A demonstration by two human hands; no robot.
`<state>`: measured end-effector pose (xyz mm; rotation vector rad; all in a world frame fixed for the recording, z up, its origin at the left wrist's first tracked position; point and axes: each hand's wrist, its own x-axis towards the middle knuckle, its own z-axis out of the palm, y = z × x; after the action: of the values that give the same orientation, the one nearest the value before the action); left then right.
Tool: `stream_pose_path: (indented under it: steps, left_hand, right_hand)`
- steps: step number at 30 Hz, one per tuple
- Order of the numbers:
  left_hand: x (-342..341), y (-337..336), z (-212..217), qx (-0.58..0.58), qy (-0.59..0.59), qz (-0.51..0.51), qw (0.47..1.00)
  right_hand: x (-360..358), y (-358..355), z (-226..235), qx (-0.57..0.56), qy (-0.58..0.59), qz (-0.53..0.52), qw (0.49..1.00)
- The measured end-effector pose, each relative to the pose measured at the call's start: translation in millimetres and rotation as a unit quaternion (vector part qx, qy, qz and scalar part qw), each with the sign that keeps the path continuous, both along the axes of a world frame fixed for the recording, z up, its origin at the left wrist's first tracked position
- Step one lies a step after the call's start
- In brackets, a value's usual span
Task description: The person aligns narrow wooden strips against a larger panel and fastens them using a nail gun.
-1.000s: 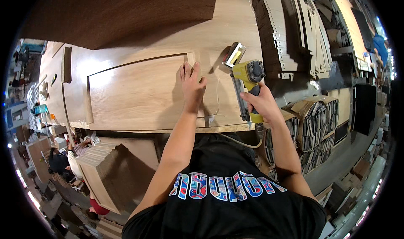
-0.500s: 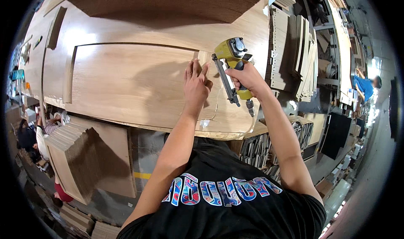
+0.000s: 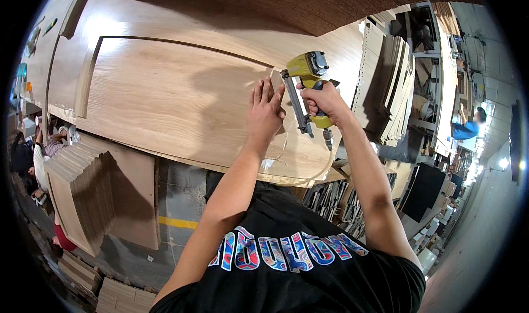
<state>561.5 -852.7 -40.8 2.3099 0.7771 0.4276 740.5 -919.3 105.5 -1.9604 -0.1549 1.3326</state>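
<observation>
My right hand (image 3: 326,103) is closed round the grip of a yellow and black pneumatic nail gun (image 3: 305,68), whose air hose (image 3: 325,164) hangs from the handle's lower end. The gun's long magazine lies close beside the fingers of my left hand (image 3: 266,112). That hand rests with fingers stretched out over a narrow wooden strip at the right end of a pale wood-grain panel (image 3: 165,87). Its palm and the fingers' undersides are hidden. A second strip (image 3: 87,87) stands along the panel's left end.
A large brown board (image 3: 308,4) juts over the worktop's far side. Stacked boards stand at the right (image 3: 394,87) and on the floor at the lower left (image 3: 77,197). Dark offcuts (image 3: 325,203) are piled under the bench. A person in blue (image 3: 467,128) is far right.
The whole view has turned a little, and the overhanging board reaches further right. Both hands sit slightly further right in the picture, with the nail gun still beside my left fingers.
</observation>
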Motion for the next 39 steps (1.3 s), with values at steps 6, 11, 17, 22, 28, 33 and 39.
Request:
stream_pose_path:
  steps: [6,11,17,22,28,33,39]
  left_hand:
    - [3,0,0,0.013,0.000,0.007,1.000]
    - [1,1,-1,0.020,0.012,-0.004,1.000]
    - [3,-2,2,0.007,0.025,-0.002,1.000]
    - [3,-3,4,0.042,0.027,-0.018,0.999]
    - [3,0,-6,0.068,0.014,-0.024,0.997]
    - [0,1,-8,0.068,-0.003,-0.032,0.997]
    - [13,1,-3,0.086,-0.003,-0.060,0.994]
  right_hand:
    - [4,-5,-11,-0.020,-0.025,0.013,0.999]
    - [-26,-35,8,-0.025,-0.136,0.023,0.990]
    - [-106,-130,-1,-0.137,-0.305,0.148,0.931]
    - [-166,-164,-70,-0.197,-0.473,0.161,0.844]
    - [-157,-162,-46,-0.125,-0.532,0.116,0.829]
    - [-34,-65,-74,0.143,-0.473,0.038,0.868]
    - [86,70,-157,0.061,-0.423,0.195,0.883]
